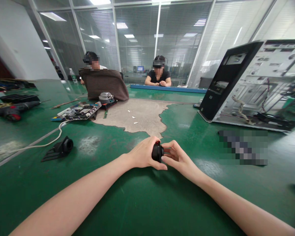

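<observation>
A small black round part [156,152] with a wider flange on its right side is held between my two hands, just above the green tabletop. My left hand [145,151] wraps round its left side, thumb below and fingers over the top. At the flanged end, my right hand [175,155] pinches the part with thumb and fingertips. A bit of red shows at its upper edge. My fingers hide much of the part, so its exact kind cannot be made out. Left of my hands lies a black plastic bracket [61,147] with a round opening.
An open computer case [236,88] stands at the right. To the left are a circuit board [78,111], a white cable [51,141] and a power drill [13,111]. A brown cloth-covered shape [104,84] stands behind the board. Two people sit across the table [137,200].
</observation>
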Demonstrator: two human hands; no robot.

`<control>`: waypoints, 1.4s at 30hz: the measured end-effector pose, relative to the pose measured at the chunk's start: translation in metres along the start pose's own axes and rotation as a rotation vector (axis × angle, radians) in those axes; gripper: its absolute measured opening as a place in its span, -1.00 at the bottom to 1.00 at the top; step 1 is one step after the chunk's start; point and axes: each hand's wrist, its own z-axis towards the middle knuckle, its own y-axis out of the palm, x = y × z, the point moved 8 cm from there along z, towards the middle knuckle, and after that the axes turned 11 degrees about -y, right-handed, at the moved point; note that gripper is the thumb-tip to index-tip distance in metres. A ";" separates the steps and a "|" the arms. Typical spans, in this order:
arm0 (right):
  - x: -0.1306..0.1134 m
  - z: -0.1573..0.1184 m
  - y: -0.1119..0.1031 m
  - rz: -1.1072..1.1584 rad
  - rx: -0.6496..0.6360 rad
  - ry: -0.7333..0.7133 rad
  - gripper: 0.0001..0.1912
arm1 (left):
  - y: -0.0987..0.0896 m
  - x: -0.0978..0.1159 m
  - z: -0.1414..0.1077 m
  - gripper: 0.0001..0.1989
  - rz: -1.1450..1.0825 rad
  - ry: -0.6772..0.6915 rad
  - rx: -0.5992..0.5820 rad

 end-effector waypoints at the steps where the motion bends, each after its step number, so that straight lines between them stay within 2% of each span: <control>1: 0.001 0.000 -0.001 -0.012 0.009 0.007 -0.81 | 0.000 0.000 0.000 -0.27 -0.004 -0.001 -0.005; 4: 0.002 -0.001 -0.004 -0.049 0.033 0.017 -0.83 | 0.000 0.001 -0.001 -0.34 -0.012 0.002 -0.017; 9: 0.004 0.000 -0.004 -0.066 0.030 0.030 -0.76 | 0.000 0.001 0.000 -0.45 0.003 0.005 -0.023; 16: -0.003 -0.001 0.001 -0.013 -0.019 -0.035 -0.75 | 0.002 0.001 0.000 -0.42 0.063 0.040 -0.018; 21: -0.003 -0.001 0.001 -0.001 -0.012 0.004 -0.85 | 0.003 0.003 -0.001 -0.42 0.097 0.075 -0.001; 28: 0.003 -0.001 -0.004 -0.080 0.038 0.038 -0.78 | 0.003 0.001 0.001 -0.41 0.109 0.067 0.010; 31: 0.005 -0.001 -0.003 -0.086 0.022 0.048 -0.75 | 0.004 -0.001 0.001 -0.41 0.113 0.062 0.022; 35: 0.003 -0.001 0.001 -0.019 -0.018 0.006 -0.76 | 0.004 -0.002 0.000 -0.38 0.110 0.070 0.032; 42: 0.005 0.000 -0.002 -0.009 0.023 0.020 -0.86 | 0.003 0.000 0.000 -0.37 0.120 0.076 0.041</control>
